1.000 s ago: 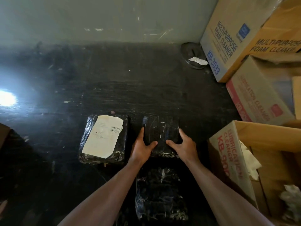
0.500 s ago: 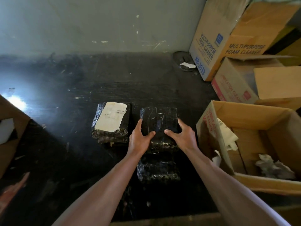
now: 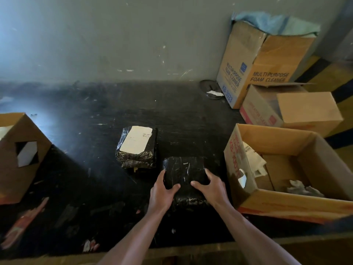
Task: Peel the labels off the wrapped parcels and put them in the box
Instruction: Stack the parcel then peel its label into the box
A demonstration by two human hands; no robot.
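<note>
we've drawn the bare black parcel (image 3: 184, 172) nearer, both hands' fingers (image 3: 174, 186) clasping it, open box (image 3: 290, 204) just right, ready to drop in.

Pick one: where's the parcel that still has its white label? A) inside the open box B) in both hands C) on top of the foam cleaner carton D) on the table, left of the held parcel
D: the labelled parcel lies on the table, left of and beyond the bare black parcel held between the left hand and right hand.
</note>
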